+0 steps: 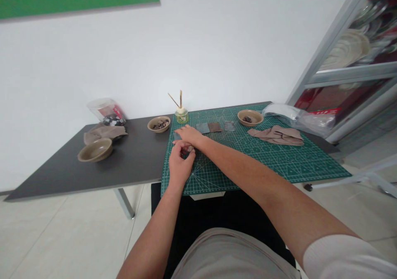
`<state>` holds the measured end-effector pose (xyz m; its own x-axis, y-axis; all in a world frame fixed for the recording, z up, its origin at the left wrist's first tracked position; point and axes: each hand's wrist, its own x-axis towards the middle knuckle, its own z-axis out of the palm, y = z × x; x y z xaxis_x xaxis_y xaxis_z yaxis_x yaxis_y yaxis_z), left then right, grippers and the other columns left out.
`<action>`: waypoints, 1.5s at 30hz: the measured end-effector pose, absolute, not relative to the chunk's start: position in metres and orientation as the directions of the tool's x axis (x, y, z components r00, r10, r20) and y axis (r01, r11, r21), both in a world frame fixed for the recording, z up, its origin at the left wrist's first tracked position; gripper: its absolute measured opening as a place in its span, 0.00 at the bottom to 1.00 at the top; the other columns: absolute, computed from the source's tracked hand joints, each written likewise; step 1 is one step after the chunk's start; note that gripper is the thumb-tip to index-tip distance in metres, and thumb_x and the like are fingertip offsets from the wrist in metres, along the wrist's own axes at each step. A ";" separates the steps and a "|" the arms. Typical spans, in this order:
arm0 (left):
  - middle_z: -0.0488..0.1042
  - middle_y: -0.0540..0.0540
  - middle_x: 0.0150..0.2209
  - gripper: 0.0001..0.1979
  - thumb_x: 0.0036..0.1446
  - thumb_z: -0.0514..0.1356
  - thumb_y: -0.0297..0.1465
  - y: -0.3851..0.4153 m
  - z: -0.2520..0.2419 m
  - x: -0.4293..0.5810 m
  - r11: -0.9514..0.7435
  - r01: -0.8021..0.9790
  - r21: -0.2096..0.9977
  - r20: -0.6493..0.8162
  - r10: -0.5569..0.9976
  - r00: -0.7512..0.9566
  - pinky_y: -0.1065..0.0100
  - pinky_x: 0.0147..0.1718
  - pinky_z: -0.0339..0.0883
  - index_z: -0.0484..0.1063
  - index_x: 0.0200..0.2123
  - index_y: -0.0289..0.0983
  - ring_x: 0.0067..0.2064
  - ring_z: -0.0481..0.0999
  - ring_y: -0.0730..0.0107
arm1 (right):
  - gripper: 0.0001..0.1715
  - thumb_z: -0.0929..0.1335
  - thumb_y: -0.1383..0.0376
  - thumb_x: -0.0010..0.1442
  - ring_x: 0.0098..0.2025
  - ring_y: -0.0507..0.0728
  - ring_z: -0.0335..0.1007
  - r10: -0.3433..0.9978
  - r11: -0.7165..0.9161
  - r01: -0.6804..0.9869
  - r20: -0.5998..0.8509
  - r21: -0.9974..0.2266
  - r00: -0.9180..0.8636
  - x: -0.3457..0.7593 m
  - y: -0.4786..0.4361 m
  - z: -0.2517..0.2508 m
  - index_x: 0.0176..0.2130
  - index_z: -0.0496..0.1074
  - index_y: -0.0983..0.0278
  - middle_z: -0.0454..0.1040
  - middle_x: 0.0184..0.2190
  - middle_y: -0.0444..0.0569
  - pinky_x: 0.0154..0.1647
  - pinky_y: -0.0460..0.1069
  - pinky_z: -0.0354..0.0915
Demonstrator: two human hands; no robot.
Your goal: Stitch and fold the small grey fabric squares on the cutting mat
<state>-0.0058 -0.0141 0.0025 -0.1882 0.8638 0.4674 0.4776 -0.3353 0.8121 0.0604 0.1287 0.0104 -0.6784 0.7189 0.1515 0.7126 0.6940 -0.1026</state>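
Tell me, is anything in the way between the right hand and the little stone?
Nothing visible is in the way: the right hand sits just above the small stone, which is at the fingertips of the left hand.

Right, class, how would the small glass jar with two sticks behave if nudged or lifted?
The glass jar looks squat, so it probably resists tipping, though the sticks standing in it could wobble. Its smooth sides may feel slippery, and it is likely heavy for its size and fragile if knocked off the cutting mat.
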 end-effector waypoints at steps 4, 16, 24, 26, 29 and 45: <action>0.71 0.51 0.32 0.04 0.52 0.60 0.30 -0.012 0.003 -0.007 -0.286 0.433 0.855 0.412 0.881 -0.231 0.68 0.36 0.65 0.68 0.33 0.40 0.32 0.68 0.70 | 0.25 0.65 0.53 0.67 0.50 0.64 0.75 0.683 0.726 0.688 0.137 -0.014 -0.718 0.059 0.128 0.019 0.50 0.74 0.70 0.79 0.46 0.63 0.49 0.54 0.67; 0.71 0.52 0.31 0.05 0.54 0.61 0.32 -0.011 0.003 -0.006 -0.267 0.353 0.897 0.373 0.886 -0.275 0.69 0.34 0.64 0.69 0.34 0.39 0.31 0.69 0.72 | 0.18 0.62 0.59 0.68 0.39 0.58 0.77 0.790 0.573 0.750 0.466 -0.330 -0.398 0.099 0.087 0.049 0.41 0.78 0.64 0.81 0.37 0.52 0.38 0.48 0.63; 0.79 0.47 0.35 0.09 0.57 0.60 0.36 -0.008 0.000 -0.005 -0.241 0.299 0.923 0.325 0.905 -0.273 0.64 0.41 0.69 0.75 0.38 0.39 0.37 0.77 0.67 | 0.18 0.62 0.57 0.67 0.30 0.54 0.74 0.860 0.484 0.602 0.472 -0.635 -0.193 0.188 0.047 0.036 0.38 0.77 0.62 0.78 0.27 0.45 0.34 0.47 0.63; 0.79 0.47 0.34 0.08 0.57 0.60 0.36 -0.007 -0.001 -0.006 -0.233 0.297 0.926 0.313 0.914 -0.257 0.64 0.42 0.70 0.75 0.38 0.39 0.36 0.78 0.67 | 0.17 0.63 0.56 0.66 0.31 0.55 0.75 0.875 0.446 0.638 0.457 -0.627 -0.163 0.202 0.041 0.026 0.38 0.78 0.62 0.79 0.29 0.46 0.34 0.48 0.63; 0.80 0.48 0.33 0.07 0.55 0.62 0.35 -0.007 -0.003 -0.006 -0.214 0.318 0.924 0.297 0.924 -0.241 0.65 0.40 0.70 0.73 0.37 0.39 0.34 0.78 0.67 | 0.15 0.67 0.55 0.63 0.35 0.56 0.76 0.896 0.412 0.685 0.406 -0.601 -0.182 0.210 0.037 0.013 0.42 0.78 0.60 0.81 0.35 0.47 0.37 0.48 0.64; 0.80 0.46 0.35 0.15 0.49 0.66 0.34 -0.007 0.003 -0.005 -0.250 0.210 0.945 0.298 0.923 -0.243 0.63 0.41 0.73 0.76 0.41 0.37 0.36 0.79 0.66 | 0.06 0.69 0.64 0.60 0.39 0.56 0.75 0.882 0.455 0.671 0.403 -0.586 -0.245 0.204 0.035 0.018 0.37 0.77 0.61 0.80 0.36 0.47 0.42 0.49 0.63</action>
